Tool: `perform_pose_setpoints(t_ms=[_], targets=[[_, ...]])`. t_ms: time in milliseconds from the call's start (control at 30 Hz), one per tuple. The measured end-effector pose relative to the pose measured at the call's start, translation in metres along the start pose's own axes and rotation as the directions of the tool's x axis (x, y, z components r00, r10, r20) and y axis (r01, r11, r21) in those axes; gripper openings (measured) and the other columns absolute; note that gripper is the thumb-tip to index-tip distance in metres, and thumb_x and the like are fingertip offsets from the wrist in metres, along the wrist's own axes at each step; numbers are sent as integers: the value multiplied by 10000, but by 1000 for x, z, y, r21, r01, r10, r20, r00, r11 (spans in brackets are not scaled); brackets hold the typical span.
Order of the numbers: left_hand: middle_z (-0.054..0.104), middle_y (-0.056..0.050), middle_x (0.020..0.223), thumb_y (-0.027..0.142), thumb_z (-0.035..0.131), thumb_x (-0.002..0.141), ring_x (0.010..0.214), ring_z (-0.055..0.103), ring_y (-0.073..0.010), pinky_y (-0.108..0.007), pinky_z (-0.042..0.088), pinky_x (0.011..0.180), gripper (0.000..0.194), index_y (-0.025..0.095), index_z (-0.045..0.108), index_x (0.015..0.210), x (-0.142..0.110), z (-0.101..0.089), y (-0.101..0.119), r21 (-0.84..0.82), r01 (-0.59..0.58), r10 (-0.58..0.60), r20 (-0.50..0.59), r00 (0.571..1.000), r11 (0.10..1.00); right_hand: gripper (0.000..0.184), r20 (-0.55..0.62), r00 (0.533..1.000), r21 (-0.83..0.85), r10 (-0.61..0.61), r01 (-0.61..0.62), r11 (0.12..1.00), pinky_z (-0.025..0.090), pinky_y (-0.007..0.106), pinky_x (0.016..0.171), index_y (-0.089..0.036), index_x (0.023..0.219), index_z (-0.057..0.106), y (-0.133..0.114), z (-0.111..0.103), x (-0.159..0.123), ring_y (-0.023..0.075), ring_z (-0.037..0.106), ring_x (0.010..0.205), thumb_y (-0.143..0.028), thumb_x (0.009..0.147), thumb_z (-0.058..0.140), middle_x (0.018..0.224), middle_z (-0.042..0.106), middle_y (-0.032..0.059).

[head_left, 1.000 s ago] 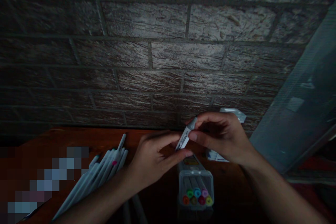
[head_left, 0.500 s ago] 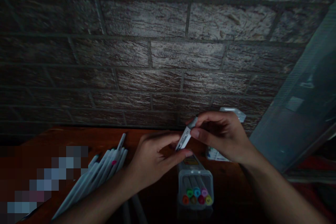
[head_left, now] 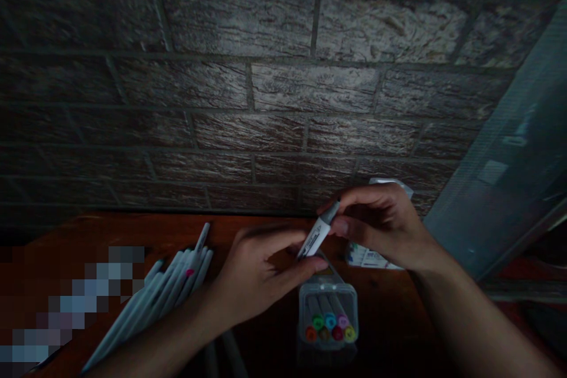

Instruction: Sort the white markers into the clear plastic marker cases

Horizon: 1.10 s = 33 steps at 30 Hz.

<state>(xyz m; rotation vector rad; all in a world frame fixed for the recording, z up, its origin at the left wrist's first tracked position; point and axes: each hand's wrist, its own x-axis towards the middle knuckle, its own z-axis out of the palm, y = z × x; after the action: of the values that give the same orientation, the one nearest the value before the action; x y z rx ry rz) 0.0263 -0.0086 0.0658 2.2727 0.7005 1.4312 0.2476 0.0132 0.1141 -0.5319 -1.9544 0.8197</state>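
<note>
A white marker (head_left: 314, 237) with a grey tapered end and dark tip slants up to the right. My left hand (head_left: 261, 266) is closed on its lower part, thumb and fingers pinching it. My right hand (head_left: 385, 224) is at the upper part, index finger behind the grey end and thumb at its side; its other fingers are curled. Just below, a clear plastic case (head_left: 302, 307) lies on the table, its near end showing several markers with coloured ends. Several white markers (head_left: 166, 289) lie in a loose bunch left of my left forearm.
The wooden table (head_left: 115, 227) meets a brick wall (head_left: 279, 88) behind it. Beyond my right hand lies a clear package (head_left: 370, 257) with printed white items, partly hidden. A translucent sheet (head_left: 482, 183) leans at the right. Part of the left side is pixelated.
My right fingers have shifted slightly right along the marker, so more of its grey end and dark tip shows. My left hand keeps its hold. The view has shifted slightly.
</note>
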Motion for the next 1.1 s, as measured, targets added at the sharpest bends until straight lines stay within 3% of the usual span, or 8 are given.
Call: perform_pose_setpoints(t_ms=[167,400,500,600,900,1100], targets=[[737,35,668,255,792,903,556,656,-122,-213,502,535,74,186,795,876,-4,0,-1,47,24,-26,46,999,999,57,-9,999,-32,-43,42,999,568,199,567,-201,868,823,-1,-1,-1,133,712,634,-257,878,821,745,792,27],[832,18,907,216,809,891,737,761,-140,-208,571,660,185,236,820,1075,-4,-2,1,60,-34,32,40,999,998,106,-26,997,-98,-79,76,992,492,185,439,-200,794,857,-2,-5,-1,119,658,508,-233,880,805,632,769,23],[840,24,997,173,807,891,823,780,-137,-204,593,757,306,262,797,1184,-4,-4,4,67,-82,79,51,996,994,134,-1,998,-74,-64,64,995,518,178,442,-193,811,869,-3,-6,-2,113,663,480,-196,900,769,650,793,36],[841,1,1010,194,798,902,816,781,-153,-224,607,741,324,251,790,1221,-4,-5,6,110,-98,92,56,994,989,149,16,998,-49,-62,63,997,545,171,453,-187,830,874,-3,-8,-3,113,677,469,-167,906,747,658,804,44],[828,-24,921,187,802,892,719,760,-150,-221,599,661,218,207,823,1109,-5,-4,6,158,-106,105,15,994,982,239,17,990,14,-142,142,990,536,81,498,-181,973,879,-1,-7,1,72,694,497,-31,825,769,705,825,38],[759,-5,760,191,807,885,583,675,-119,-210,503,525,81,164,812,961,-5,-2,5,233,-149,159,-27,987,961,274,-2,992,69,-123,123,990,566,80,546,-196,958,879,-2,-6,1,83,736,548,-7,774,805,792,846,43]])
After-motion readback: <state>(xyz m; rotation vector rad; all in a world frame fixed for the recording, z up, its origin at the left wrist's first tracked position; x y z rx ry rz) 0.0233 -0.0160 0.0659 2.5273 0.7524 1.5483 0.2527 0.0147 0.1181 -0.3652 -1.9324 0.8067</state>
